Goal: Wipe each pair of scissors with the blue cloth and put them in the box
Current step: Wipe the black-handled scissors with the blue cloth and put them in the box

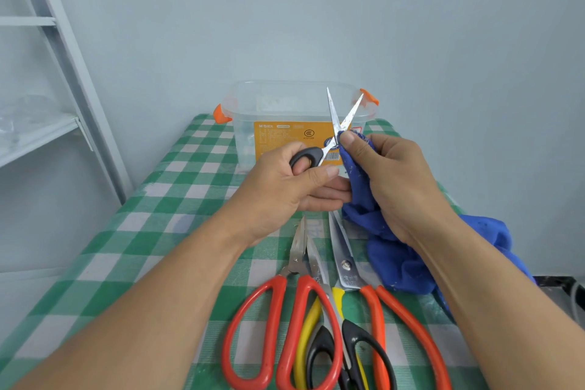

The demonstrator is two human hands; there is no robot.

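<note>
Wiping of the small black-handled scissors point(333, 117) appears to be the step in hand; we hold them in the air above the middle of the table point(152, 231), blades spread in a V, tips pointing up and away in front of the clear plastic box point(245, 136), which stands at the far edge. Left hand point(285, 184) is closed on the black handle, a finger through the loop; right hand point(399, 180) pinches a fold of the blue cloth point(399, 260) against the blades near the pivot; the rest of the cloth trails down toward the right edge. Three pairs wait at the near edge: red-handled scissors point(294, 263), yellow-and-black scissors point(338, 296), orange-handled scissors point(346, 264). Hazards, as we judge them: the blades stand open, so a squeeze of the left hand would close them on the cloth or the right fingertips; a stroke toward the tips through thin cloth may cut it; the trailing cloth lies close to the orange-handled pair and may drag it.
</note>
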